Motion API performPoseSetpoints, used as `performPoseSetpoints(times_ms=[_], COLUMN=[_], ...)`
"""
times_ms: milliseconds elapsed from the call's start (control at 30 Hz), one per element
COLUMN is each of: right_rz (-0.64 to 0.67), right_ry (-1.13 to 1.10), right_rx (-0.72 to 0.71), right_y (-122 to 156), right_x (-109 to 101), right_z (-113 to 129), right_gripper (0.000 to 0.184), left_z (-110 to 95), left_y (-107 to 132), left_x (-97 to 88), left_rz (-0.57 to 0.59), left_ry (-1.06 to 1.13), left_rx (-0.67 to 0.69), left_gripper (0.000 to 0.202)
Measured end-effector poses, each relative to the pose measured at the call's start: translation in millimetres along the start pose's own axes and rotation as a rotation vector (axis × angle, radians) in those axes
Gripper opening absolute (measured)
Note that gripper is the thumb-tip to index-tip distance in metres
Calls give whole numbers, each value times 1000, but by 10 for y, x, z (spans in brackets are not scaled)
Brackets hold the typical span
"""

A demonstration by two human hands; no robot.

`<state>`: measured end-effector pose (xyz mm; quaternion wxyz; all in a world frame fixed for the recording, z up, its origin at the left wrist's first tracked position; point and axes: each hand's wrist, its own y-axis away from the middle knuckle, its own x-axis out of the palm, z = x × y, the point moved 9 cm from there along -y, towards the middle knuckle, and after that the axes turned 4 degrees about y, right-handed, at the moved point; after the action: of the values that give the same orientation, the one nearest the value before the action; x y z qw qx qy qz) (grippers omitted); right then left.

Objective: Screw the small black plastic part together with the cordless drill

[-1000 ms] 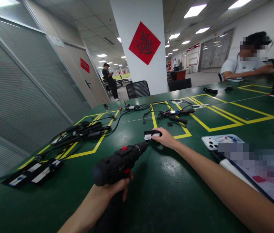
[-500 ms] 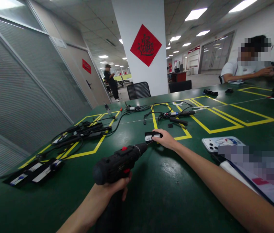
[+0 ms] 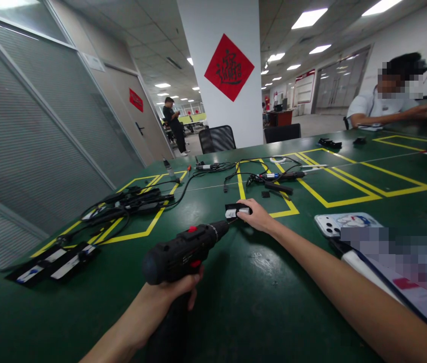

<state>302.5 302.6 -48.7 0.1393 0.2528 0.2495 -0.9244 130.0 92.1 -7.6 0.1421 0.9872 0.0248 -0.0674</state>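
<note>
My left hand [image 3: 177,292] is wrapped round the grip of a black cordless drill [image 3: 181,252] with red buttons. The drill points forward and right, and its thin bit ends at a small black part with a white label [image 3: 232,212]. Whether the bit touches that part or stops just short, I cannot tell. My right hand [image 3: 254,216] pinches the labelled part from its right side, low over the green table [image 3: 213,307]. The fingers hide the part's right end.
Black cables and devices [image 3: 133,204] lie left, near two labelled black strips [image 3: 73,261]. A soldering-iron-like tool [image 3: 285,176] and a black bar [image 3: 278,188] lie ahead. A phone [image 3: 345,222] is on the right. A seated person [image 3: 383,108] is at the far right.
The drill and my left hand have shifted very slightly left. My right hand stays on the labelled part. The whole view has moved a little.
</note>
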Motion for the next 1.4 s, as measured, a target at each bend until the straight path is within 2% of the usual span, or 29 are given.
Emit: performPoseSetpoints(times_ms=[167, 500, 700, 967, 1200, 1400], right_rz=[6, -18, -27, -23, -16, -18], right_ry=[27, 30, 47, 42, 41, 15], right_rx=[-14, -30, -27, -21, -11, -29], right_y=[15, 25, 22, 26, 23, 32], right_x=[-17, -20, -20, -22, -21, -18], right_z=[43, 51, 48, 56, 57, 61], right_gripper=[38, 37, 37, 36, 36, 36], left_z=[-53, 25, -56, 19, 21, 8], left_y=[35, 34, 64, -18, 0, 0], left_x=[42, 0, 33, -11, -12, 2], left_rz=[1, 18, 4, -39, -25, -17], left_ry=[-79, -167, -138, -89, -132, -89], left_rx=[-2, -31, -5, 14, -28, 8], left_gripper=[31, 34, 33, 45, 40, 38])
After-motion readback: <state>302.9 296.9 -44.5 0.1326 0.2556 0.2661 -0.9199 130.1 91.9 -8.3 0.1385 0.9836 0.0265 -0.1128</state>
